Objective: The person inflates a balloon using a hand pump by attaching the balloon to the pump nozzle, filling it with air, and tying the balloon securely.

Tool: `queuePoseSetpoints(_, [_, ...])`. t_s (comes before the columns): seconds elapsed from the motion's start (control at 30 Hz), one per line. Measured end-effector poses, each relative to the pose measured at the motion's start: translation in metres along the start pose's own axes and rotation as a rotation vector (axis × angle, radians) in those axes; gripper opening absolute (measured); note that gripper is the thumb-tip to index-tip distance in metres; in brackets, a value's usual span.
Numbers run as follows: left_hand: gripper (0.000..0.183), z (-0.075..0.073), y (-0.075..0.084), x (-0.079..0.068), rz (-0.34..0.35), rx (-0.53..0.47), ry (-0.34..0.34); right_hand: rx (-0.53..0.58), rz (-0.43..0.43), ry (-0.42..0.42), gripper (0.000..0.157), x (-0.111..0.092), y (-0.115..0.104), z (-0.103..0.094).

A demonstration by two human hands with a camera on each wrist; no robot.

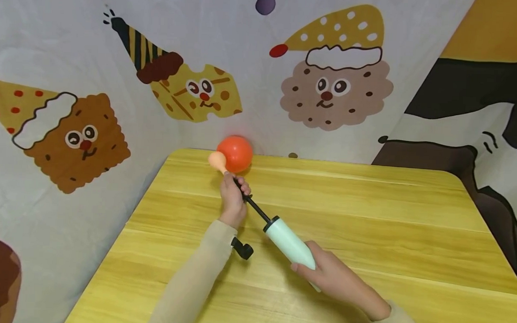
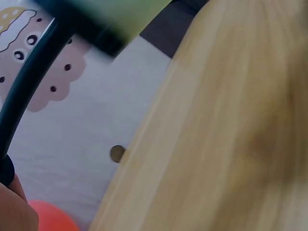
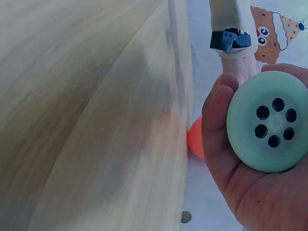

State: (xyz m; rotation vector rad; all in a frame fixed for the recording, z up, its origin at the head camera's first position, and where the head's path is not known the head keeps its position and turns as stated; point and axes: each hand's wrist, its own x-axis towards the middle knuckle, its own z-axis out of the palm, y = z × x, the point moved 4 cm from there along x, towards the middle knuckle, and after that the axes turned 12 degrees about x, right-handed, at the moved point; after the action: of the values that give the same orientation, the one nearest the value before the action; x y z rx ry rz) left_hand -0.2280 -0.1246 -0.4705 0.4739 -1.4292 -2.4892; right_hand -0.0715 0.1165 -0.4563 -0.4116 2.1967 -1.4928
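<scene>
A mint-green balloon pump [image 1: 287, 241] slants over the table, its black rod drawn out of the barrel. My right hand [image 1: 336, 273] grips the barrel near its lower end; the right wrist view shows the round, holed end cap [image 3: 275, 121] within that hand's fingers. My left hand [image 1: 233, 198] holds the pump's black front end, with its fingers curled round it. Just beyond those fingers sits a small, slightly filled peach balloon [image 1: 217, 160]. It overlaps a larger inflated orange-red balloon [image 1: 240, 153] behind it. In the left wrist view the black rod [image 2: 30, 79] runs up to the blurred barrel.
The wood-grain table [image 1: 389, 223] extends to both sides. Along its back edge hangs a white cloth [image 1: 261, 95] printed with cartoon biscuits and cheese. A black camera mount [image 1: 242, 249] juts from the left wrist.
</scene>
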Motion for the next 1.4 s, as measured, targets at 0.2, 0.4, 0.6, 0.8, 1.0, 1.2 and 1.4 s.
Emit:
queuePoseSetpoints(0.2, [0.033,0.004,0.001,-0.005,0.008,-0.009,-0.024,-0.009,-0.037,0.007,0.057,-0.008,-0.003,-0.002])
queuePoseSetpoints(0.4, [0.029,0.015,-0.010,-0.022,-0.028,-0.027,-0.095,0.012,-0.031,0.020,0.063,-0.003,-0.001,-0.002])
queuePoseSetpoints(0.6, [0.025,0.019,-0.021,-0.034,-0.059,-0.037,-0.124,-0.022,-0.048,0.038,0.064,0.012,-0.003,-0.003])
queuePoseSetpoints(0.8, [0.029,0.018,-0.023,-0.035,-0.060,0.035,-0.114,-0.047,-0.057,0.043,0.066,0.032,-0.009,0.000])
queuePoseSetpoints(1.0, [0.036,0.009,-0.008,-0.021,-0.013,0.087,-0.060,-0.013,-0.045,0.036,0.068,0.038,-0.012,0.011])
queuePoseSetpoints(1.2, [0.038,-0.008,0.012,-0.003,0.038,0.096,0.002,0.022,-0.019,0.015,0.065,0.020,-0.004,0.018])
queuePoseSetpoints(1.4, [0.038,-0.010,0.019,-0.002,0.079,0.063,-0.011,-0.035,-0.066,0.005,0.062,0.001,-0.001,0.012])
